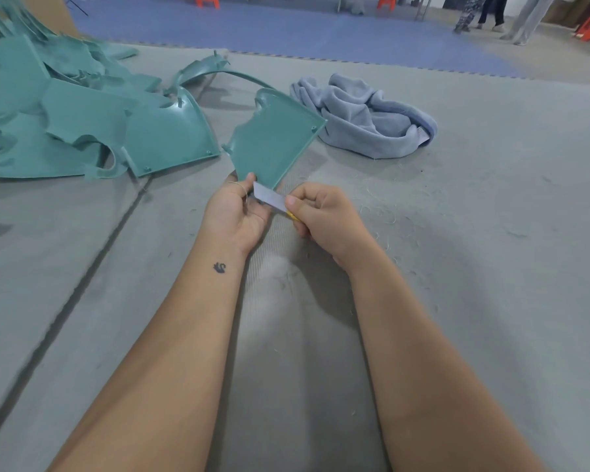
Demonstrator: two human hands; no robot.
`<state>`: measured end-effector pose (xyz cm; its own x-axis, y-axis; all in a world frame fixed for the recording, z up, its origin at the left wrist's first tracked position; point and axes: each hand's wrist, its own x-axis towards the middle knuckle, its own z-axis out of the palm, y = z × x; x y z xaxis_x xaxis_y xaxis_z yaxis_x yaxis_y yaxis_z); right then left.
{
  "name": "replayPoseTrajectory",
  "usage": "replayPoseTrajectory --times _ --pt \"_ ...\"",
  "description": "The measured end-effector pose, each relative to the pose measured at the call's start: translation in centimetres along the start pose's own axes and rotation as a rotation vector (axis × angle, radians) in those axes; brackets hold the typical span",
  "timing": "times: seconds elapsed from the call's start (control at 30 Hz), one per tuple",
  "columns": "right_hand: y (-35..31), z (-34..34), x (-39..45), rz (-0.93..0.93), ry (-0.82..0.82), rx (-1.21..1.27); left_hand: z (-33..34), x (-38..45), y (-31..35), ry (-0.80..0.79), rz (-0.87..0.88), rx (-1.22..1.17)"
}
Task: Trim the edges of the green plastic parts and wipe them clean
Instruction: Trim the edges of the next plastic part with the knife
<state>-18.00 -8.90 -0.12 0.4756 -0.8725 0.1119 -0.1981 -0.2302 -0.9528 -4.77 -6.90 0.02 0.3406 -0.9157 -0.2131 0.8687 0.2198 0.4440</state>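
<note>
Much of the knife (276, 203) is hidden: only a pale grey blade and a sliver of yellow handle show between the two hands, the rest buried in the right hand's fist. The fingers of the left hand (236, 212) are out of sight behind the green plastic part (273, 144); only the thumb shows, pressed on the part's near corner. The pile of green parts (65, 124) at the upper left runs off the frame's left and top edges, so its extent cannot be told.

Both forearms reach up from the bottom of the frame toward the centre. The left hand pinches the lower tip of the green plastic part, holding it tilted up above the grey mat (474, 267) just above centre. The right hand (324, 219) is curled round the knife handle, thumb laid along the blade's back, the blade tip meeting the part's lower edge beside the left thumb. A thin pale strand curls by that thumb.

A small dark mark sits on the left wrist. The crumpled grey cloth (365, 117) lies right of the part; a white tag shows at its right edge, its print too small to read. Fine shavings litter the mat to the right of the hands.
</note>
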Motion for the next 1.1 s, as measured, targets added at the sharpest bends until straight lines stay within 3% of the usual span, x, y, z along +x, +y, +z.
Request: replayPoseTrajectory --times 0.27,0.43,0.53,0.77,1.0,1.1 --pt "0.1 -0.8 0.6 0.078 0.344 0.260 0.1 -0.6 -0.2 -0.048 0.000 0.071" --pt "0.2 -0.3 -0.1 0.005 0.016 0.091 0.2 -0.7 -0.2 -0.017 0.010 0.016" --pt "0.1 0.0 -0.2 0.006 -0.042 -0.030 0.3 -0.7 -0.1 0.002 0.018 -0.004" --pt "0.2 -0.4 0.2 0.012 0.162 0.143 0.1 -0.9 0.3 -0.035 -0.045 0.015" --pt "0.3 -1.2 0.9 0.109 0.472 0.422 0.3 -1.2 0.1 -0.048 -0.057 0.173" --pt "0.3 -1.6 0.7 0.098 0.443 0.537 0.3 -1.3 -0.1 -0.053 -0.053 0.156"
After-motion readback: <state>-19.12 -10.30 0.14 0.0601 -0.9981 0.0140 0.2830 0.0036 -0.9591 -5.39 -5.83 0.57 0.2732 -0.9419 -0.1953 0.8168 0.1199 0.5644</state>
